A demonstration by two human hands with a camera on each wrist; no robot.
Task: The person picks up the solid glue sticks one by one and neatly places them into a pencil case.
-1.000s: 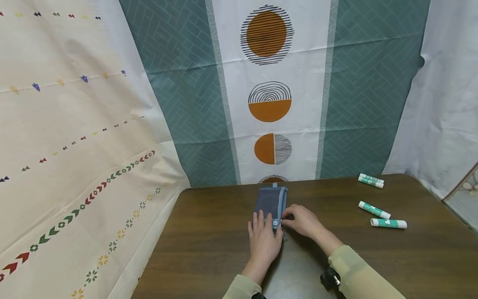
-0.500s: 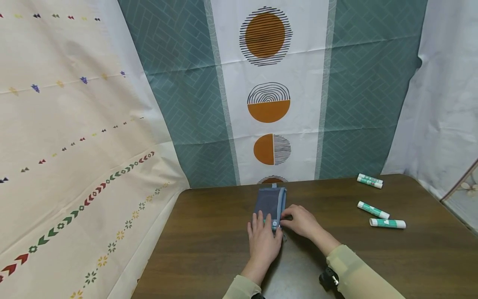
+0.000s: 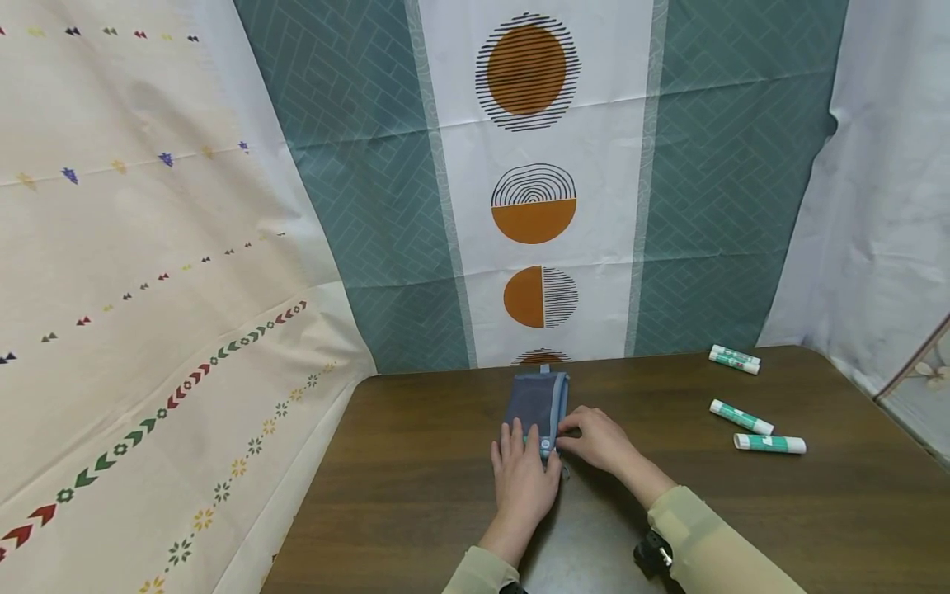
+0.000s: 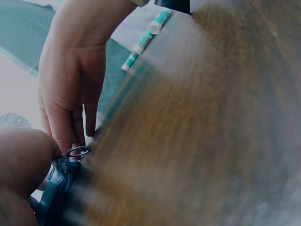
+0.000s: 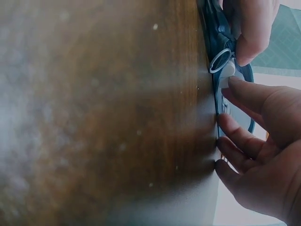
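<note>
A blue-grey zip pouch (image 3: 536, 398) lies near the table's far edge, its zip along the right side. My left hand (image 3: 523, 485) rests on its near part, fingers straight, thumb by the near right corner. A metal ring (image 5: 220, 61) hangs at that corner. At the pouch's open side, my right hand (image 3: 599, 439) pinches the white end of a glue stick (image 5: 228, 70) with thumb and forefinger; the other fingers are by the pouch's edge. Green shows through the pouch near the left fingers, and most of this stick is hidden. The left wrist view shows the pouch's corner (image 4: 59, 181).
Three green-and-white glue sticks lie on the right of the brown table (image 3: 401, 487): one at the back (image 3: 735, 360), one in the middle (image 3: 741, 417) and one nearest (image 3: 769, 444). Cloth curtains (image 3: 397, 206) hang behind and beside the table.
The camera view has shifted very slightly. Both hands and the pouch stay in almost the same place, and the loose glue sticks have not moved.
</note>
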